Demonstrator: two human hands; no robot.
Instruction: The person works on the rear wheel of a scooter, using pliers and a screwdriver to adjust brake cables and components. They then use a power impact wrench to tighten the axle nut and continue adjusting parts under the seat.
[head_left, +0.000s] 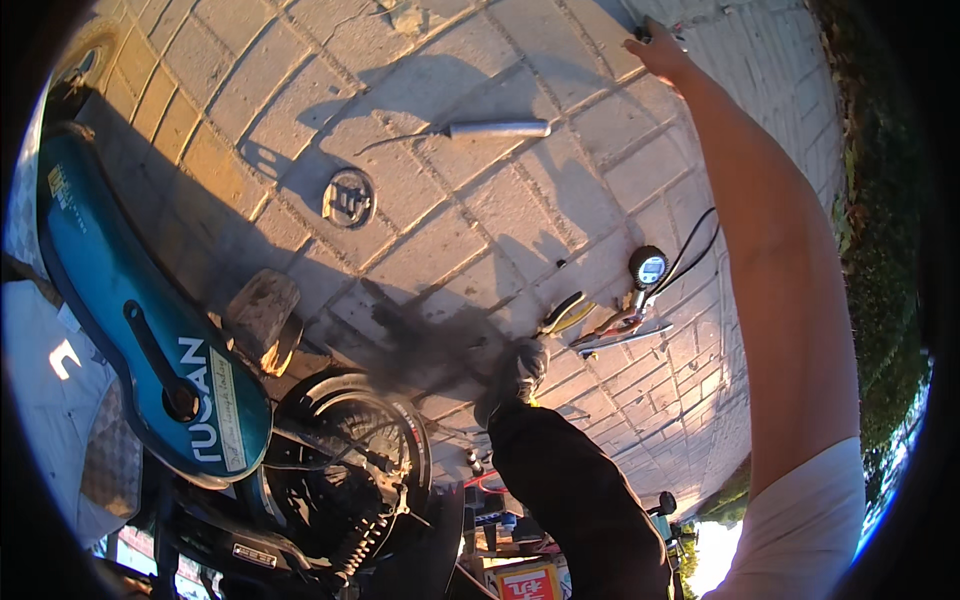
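My right arm stretches along the right side, and my right hand [661, 54] is near the paving at the top. Its fingers are closed around something small and dark that I cannot make out. My left hand is out of view. Left of my right hand, a tool with a grey cylindrical handle and a thin bent shaft [500, 129] lies on the bricks. Beyond it sits a round metal part [348, 198] with a ring-shaped rim. Closer to me are an inflator gauge [649, 268] with a lit display and black hose, and pliers [567, 313] with yellow-and-black handles.
A teal chain cover with a crank [160, 330] fills the left, belonging to a two-wheeler. Its wheel [415, 440] and coil spring [360, 545] show below. A wooden block [262, 310] lies beside it. My black-trousered leg [575, 490] and shoe [515, 380] stand in the middle.
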